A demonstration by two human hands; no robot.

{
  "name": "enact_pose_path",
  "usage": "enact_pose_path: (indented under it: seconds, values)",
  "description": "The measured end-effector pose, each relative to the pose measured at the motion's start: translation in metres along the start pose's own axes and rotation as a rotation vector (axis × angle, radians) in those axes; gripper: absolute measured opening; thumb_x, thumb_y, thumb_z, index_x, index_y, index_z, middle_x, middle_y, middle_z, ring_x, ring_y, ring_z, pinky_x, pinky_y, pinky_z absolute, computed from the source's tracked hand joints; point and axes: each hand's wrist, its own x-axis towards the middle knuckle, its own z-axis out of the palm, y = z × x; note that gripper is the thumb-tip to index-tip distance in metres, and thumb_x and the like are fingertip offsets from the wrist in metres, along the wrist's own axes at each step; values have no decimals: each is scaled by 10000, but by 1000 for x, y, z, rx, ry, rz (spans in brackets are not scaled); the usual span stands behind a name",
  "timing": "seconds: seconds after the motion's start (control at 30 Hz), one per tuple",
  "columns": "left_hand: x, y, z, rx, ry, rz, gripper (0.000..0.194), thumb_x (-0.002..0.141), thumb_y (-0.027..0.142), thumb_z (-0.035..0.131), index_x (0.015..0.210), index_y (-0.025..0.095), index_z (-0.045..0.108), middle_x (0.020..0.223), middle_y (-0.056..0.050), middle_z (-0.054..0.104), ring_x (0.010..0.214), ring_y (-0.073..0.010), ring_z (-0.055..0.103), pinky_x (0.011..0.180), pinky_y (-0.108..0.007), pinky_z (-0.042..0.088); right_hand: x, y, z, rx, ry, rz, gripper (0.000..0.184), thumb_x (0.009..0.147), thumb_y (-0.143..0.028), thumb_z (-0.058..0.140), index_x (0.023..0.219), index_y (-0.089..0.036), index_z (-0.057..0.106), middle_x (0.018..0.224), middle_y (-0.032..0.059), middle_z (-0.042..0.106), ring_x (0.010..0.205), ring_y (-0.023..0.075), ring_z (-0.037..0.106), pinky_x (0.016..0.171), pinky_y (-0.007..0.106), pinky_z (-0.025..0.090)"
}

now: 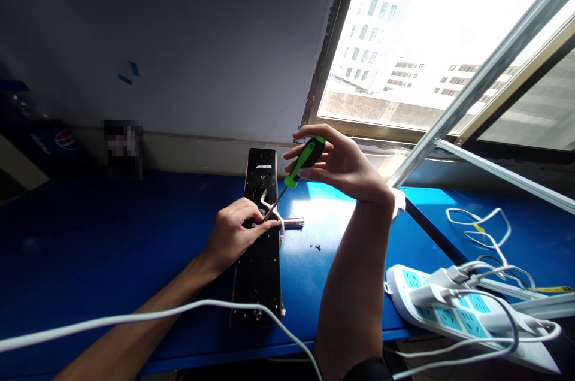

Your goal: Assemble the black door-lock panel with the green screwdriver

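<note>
A long black panel (255, 267) with small screws and holes lies lengthwise on the blue table. My right hand (344, 165) holds a green and black screwdriver (305, 160) by its handle, the shaft slanting down to the left toward the panel's middle. My left hand (236, 226) rests on the panel, thumb and fingertips pinched close around the screwdriver's tip; whether a small part sits between them is hidden. A white cable (275, 209) runs over the panel beside the tip. Just right of it lies a shiny cylinder-like piece (294, 223).
Several tiny dark screws (317, 247) lie on the blue table (188, 201). A white power strip (449, 309) with plugs stands at the right, and a loose white cord (197, 304) crosses the foreground. Metal bars (476, 51) slant before the window. A dark bottle (54, 138) is at far left.
</note>
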Motion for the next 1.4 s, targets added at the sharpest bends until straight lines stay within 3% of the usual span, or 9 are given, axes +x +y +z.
enact_pose_path:
  seconds: [0.17, 0.33, 0.77, 0.87, 1.0, 1.1, 1.23, 1.4]
  values:
    - [2, 4, 0, -34, 5, -12, 217, 847, 288, 843, 734, 177, 695, 759, -18, 684, 716, -166, 654, 664, -302, 522, 2, -4, 5, 50, -15, 4, 608, 832, -211, 836, 1322, -279, 483, 1187, 39, 742, 1090, 256, 766, 963, 431, 660]
    - [1, 6, 0, -60, 17, -33, 192, 850, 284, 840, 746, 175, 721, 780, -27, 702, 730, -169, 669, 679, -306, 534, 9, -4, 11, -7, 35, -39, 507, 807, -246, 863, 1198, -244, 541, 1073, 34, 772, 1049, 256, 777, 915, 409, 672]
    - [2, 8, 2, -60, 89, -80, 184, 858, 290, 831, 747, 187, 727, 798, -19, 733, 744, -170, 700, 711, -302, 560, 12, -15, 19, -89, 69, -61, 496, 792, -272, 874, 1184, -247, 570, 1030, 7, 784, 1034, 245, 782, 894, 392, 667]
    - [3, 9, 0, -24, 96, -20, 145, 854, 316, 839, 860, 195, 759, 898, -36, 766, 863, -198, 725, 805, -327, 590, 13, -17, 21, -128, 69, -65, 489, 792, -269, 872, 1187, -246, 585, 1026, 7, 785, 1037, 243, 779, 892, 389, 664]
    - [5, 9, -3, 95, 92, 66, 356, 847, 442, 833, 1093, 203, 738, 1101, -76, 763, 1105, -273, 680, 988, -428, 564, 13, -19, 24, -158, 127, -98, 499, 808, -249, 846, 1226, -259, 573, 1003, -13, 774, 1026, 224, 778, 910, 387, 658]
    - [4, 6, -4, 181, 68, 40, 482, 878, 507, 784, 1252, 220, 688, 1261, -95, 707, 1244, -314, 597, 1087, -504, 502, 10, -21, 24, -177, 176, -169, 498, 821, -221, 828, 1250, -259, 578, 1006, -16, 757, 1034, 215, 773, 917, 382, 657]
    - [3, 0, -3, 274, -10, -46, 447, 925, 535, 714, 1252, 229, 701, 1393, -116, 607, 1353, -347, 489, 1136, -559, 457, 6, -24, 23, -283, 210, -181, 422, 839, -208, 799, 1219, -253, 622, 1080, -5, 742, 1038, 203, 762, 940, 371, 645]
    - [1, -5, 1, 273, -113, -94, 394, 927, 558, 697, 1168, 248, 727, 1413, -112, 569, 1395, -359, 437, 1158, -585, 436, 9, -22, 23, -375, 190, -129, 373, 843, -212, 783, 1188, -252, 647, 1060, 4, 737, 983, 205, 748, 935, 388, 637]
